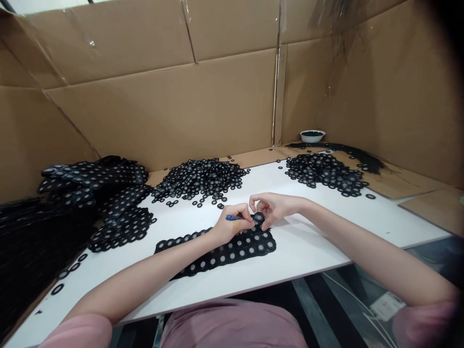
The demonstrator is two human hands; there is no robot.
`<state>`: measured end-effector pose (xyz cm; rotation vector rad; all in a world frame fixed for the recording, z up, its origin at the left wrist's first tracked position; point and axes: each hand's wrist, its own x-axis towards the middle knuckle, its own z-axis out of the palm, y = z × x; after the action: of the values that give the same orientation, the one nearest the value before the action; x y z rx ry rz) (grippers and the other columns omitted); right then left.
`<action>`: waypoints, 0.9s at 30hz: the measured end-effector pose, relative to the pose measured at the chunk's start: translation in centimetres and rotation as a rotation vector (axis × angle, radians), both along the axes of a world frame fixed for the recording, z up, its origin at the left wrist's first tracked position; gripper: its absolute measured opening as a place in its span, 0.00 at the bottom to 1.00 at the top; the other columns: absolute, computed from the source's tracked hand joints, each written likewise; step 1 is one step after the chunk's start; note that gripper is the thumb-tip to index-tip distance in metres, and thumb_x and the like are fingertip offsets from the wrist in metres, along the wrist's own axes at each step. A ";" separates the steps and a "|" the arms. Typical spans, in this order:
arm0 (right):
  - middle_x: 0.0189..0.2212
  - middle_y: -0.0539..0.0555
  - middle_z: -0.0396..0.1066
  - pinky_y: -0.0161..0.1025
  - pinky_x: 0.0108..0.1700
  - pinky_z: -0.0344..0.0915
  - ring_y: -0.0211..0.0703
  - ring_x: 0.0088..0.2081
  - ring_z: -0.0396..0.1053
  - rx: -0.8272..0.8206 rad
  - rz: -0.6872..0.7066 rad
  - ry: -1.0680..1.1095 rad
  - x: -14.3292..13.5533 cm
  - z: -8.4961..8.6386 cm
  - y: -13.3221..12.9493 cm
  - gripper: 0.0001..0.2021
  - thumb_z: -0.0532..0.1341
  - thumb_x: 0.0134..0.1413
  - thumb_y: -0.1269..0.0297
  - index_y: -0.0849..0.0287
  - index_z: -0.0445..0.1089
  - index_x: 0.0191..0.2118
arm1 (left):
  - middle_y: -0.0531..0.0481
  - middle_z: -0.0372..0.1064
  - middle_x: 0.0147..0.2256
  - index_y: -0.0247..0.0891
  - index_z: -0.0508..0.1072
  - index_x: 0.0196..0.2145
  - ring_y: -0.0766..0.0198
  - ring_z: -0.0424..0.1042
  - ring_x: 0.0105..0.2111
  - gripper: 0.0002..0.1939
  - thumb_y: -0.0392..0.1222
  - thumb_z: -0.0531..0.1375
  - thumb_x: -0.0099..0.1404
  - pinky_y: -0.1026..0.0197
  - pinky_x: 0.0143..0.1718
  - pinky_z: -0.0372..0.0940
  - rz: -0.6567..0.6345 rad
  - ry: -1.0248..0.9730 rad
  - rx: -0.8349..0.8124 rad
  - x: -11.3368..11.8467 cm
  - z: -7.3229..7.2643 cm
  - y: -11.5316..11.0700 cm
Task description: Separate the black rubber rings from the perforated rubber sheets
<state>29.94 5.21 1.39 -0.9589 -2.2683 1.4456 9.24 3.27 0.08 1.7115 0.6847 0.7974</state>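
Observation:
My left hand [234, 223] is closed around a slim blue-handled tool [234, 218], its tip too small to make out. Under it lies a black strip of joined rings [232, 253], with white tabletop showing through the holes. At the strip's far right edge, my right hand [275, 208] has thumb and fingers curled in a pinch at a black ring [258, 218]. Both hands are close together over this edge. Any thread between the fingers is too fine to see.
Loose black rings form one pile [203, 176] at the back middle and another pile [324, 171] at the back right. Finished-looking ring sheets [97, 179] are heaped left. A white bowl [312, 137] and black strands [357, 153] lie near the cardboard wall [145, 106].

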 end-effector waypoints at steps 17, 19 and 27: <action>0.24 0.45 0.67 0.31 0.29 0.58 0.33 0.24 0.62 0.161 0.035 -0.003 -0.2 0.3 -0.1 0.22 0.70 0.33 0.62 0.59 0.58 0.33 | 0.58 0.60 0.17 0.33 0.64 0.17 0.74 0.56 0.14 0.09 0.33 0.62 0.48 0.68 0.16 0.51 -0.067 0.080 -0.036 0.9 -0.4 0.4; 0.24 0.45 0.67 0.32 0.29 0.58 0.33 0.24 0.62 0.158 0.035 0.000 -0.2 0.3 -0.1 0.22 0.71 0.33 0.62 0.59 0.58 0.33 | 0.57 0.61 0.17 0.33 0.64 0.17 0.74 0.57 0.14 0.08 0.33 0.61 0.48 0.68 0.15 0.51 -0.081 0.086 -0.030 0.8 -0.4 0.4; 0.23 0.44 0.66 0.32 0.29 0.57 0.33 0.24 0.62 0.153 0.010 -0.014 -0.3 0.4 -0.3 0.23 0.71 0.32 0.60 0.59 0.58 0.32 | 0.59 0.60 0.16 0.34 0.62 0.17 0.74 0.58 0.12 0.11 0.34 0.63 0.46 0.69 0.14 0.50 -0.054 0.089 -0.117 0.8 -0.4 0.5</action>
<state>29.63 4.87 1.77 -0.9155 -2.3574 1.2517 10.00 3.72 -0.36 1.6600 0.7280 0.6351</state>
